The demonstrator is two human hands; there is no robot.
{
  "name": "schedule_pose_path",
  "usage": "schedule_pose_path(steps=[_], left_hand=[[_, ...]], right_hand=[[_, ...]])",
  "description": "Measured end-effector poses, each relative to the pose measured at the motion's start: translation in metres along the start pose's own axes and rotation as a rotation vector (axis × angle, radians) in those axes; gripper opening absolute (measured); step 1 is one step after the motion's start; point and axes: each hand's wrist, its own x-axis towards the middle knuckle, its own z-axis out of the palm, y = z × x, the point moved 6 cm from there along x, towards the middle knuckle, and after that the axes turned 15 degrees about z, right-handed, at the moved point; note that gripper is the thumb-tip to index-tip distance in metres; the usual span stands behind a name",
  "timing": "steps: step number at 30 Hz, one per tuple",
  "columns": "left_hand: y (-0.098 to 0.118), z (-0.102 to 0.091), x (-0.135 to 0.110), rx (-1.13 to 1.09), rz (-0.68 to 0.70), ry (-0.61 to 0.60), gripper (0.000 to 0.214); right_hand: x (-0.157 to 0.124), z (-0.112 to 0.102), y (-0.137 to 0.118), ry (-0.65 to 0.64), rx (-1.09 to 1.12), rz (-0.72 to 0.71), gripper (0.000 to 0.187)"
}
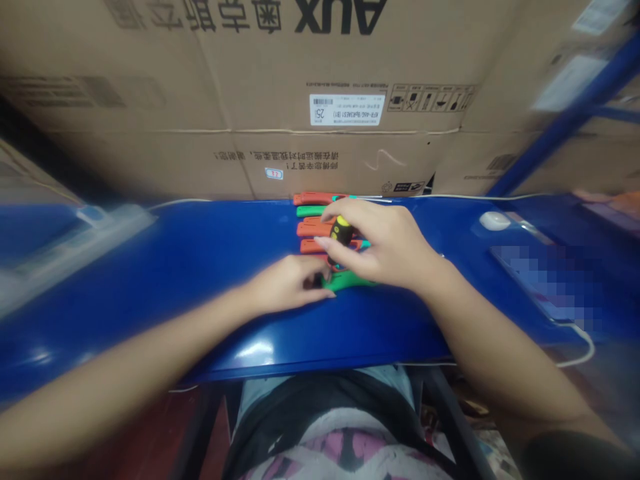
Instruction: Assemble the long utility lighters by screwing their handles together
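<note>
Several long-nosed lighters with orange or green bodies lie side by side in a row on the blue table. The farthest, an orange lighter [316, 199], has a teal part and a thin metal stem pointing right. My right hand [387, 243] is over the row, its thumb and fingers closed around a black and yellow handle [342, 231]; its far end is hidden. At the near end lies a green lighter [345, 281], with the fingers of my left hand [283, 285] closed on its left end. My right hand covers parts of the middle lighters.
A large cardboard box [225, 107] stands along the back of the blue table [200, 253]. To the right are a white mouse-like object [495, 221] and a flat blurred device [545, 283] with a white cable. A power strip [95, 240] lies at left.
</note>
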Motion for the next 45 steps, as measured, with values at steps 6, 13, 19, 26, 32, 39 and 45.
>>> schedule_pose_path(steps=[6,13,19,26,32,39,45], left_hand=[[0.0,0.0,0.0,0.002,-0.015,0.0,0.024],[0.0,0.0,0.0,0.01,-0.008,0.0,0.023],[0.0,0.0,0.0,0.01,-0.002,0.011,0.024],[0.001,0.0,0.0,0.013,0.003,0.007,0.023],[0.003,0.0,0.0,0.003,-0.003,0.015,0.022],[0.005,-0.001,0.0,-0.021,0.013,0.042,0.015],[0.006,-0.002,0.002,0.012,0.018,0.011,0.011]], right_hand=[[0.001,0.002,-0.001,-0.053,0.006,0.004,0.036],[0.002,0.005,0.0,-0.077,0.019,0.015,0.039],[0.0,0.003,-0.004,-0.043,0.017,-0.01,0.04],[0.001,0.01,0.001,-0.042,-0.034,0.013,0.04],[0.003,0.003,0.002,-0.036,-0.057,-0.012,0.033],[0.005,-0.022,0.029,0.042,-0.074,0.084,0.021],[0.005,-0.017,0.042,-0.019,-0.137,0.104,0.019]])
